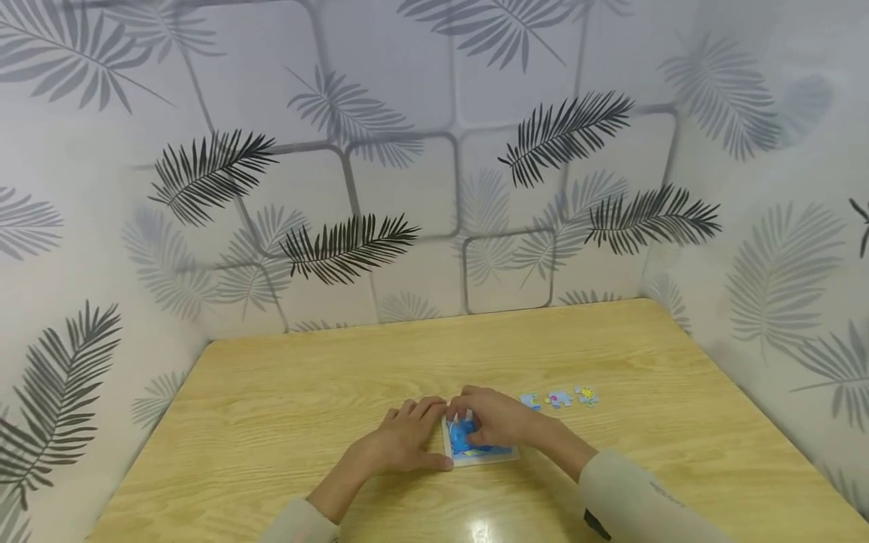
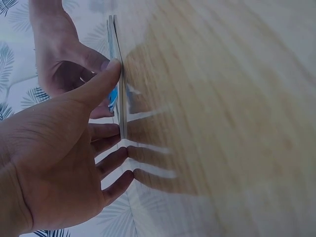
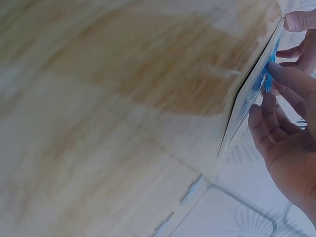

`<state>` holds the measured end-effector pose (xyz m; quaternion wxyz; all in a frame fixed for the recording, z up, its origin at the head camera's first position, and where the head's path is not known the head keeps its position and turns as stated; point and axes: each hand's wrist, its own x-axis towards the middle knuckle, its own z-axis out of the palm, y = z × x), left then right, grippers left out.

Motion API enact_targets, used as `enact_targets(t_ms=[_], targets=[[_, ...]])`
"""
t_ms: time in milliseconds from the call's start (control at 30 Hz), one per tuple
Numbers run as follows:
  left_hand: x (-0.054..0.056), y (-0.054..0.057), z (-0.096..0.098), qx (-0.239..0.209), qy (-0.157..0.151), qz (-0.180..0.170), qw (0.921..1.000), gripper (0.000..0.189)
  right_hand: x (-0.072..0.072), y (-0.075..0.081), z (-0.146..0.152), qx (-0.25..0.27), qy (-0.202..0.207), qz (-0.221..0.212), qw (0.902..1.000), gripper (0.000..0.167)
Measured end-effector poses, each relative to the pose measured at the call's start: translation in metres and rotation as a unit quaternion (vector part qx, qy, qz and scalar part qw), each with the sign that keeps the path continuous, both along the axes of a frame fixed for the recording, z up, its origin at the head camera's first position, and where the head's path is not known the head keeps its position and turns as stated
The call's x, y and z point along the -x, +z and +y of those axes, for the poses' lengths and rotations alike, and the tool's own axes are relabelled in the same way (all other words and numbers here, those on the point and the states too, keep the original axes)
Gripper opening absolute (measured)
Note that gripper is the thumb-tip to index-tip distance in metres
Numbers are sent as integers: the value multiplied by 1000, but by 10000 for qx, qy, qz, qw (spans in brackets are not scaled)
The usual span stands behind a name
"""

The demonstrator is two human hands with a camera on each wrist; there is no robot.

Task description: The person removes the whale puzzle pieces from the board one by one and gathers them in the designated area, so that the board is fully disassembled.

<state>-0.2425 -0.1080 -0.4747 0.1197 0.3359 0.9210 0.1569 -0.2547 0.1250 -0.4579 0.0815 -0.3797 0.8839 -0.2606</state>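
On a light, wood-grained worktop (image 1: pixel 271 407) lies one flat, square puzzle board with a white border and a blue picture (image 1: pixel 485 458), positioned between the two hands. Much of its upper and right-hand portion is concealed by the right hand (image 1: pixel 498 416); the picture cannot be fully read. The left hand (image 1: pixel 410 437) is spread along the board's left edge, thumb at the near corner. The right hand is bent over the board, thumb and fingers pinching one small blue puzzle piece (image 3: pixel 269 81). That piece is largely covered by the fingers, and its outline cannot be determined.

Loose pieces beyond the right hand number three, set in a row: one pale blue piece (image 1: pixel 529 401) just beside the hand, its print indistinct; one pale piece with a pink mark (image 1: pixel 560 398); and one with a yellow sun shape (image 1: pixel 586 395). Only two thin slivers of loose pieces show in the right wrist view.

Two pale grey sleeves (image 1: pixel 634 494) are cut off by the lower frame edge; lettering on the right one is illegible.
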Motion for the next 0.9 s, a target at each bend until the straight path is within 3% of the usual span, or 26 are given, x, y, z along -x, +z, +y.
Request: enact_targets(t_ms=[100,300,433,600,900], targets=[[-1,3,1,-5,-60,-39,10000,90,0,-1,0,-8,6,23,10000,35],[0,-1,0,75,29,61,9999,89,0,-1,1,-92,-60,85,9999,34],[-5,7,1,114,26,26,9999,87,0,-2,3,-69,-201,2,9998,31],[-7,15,2,158,30,-6,9999,87,4,-2,10,320,-230,-268,9989,27],[-2,1,0,114,63,141,9998,87,7,3,32,694,-481,-374,9957,26]])
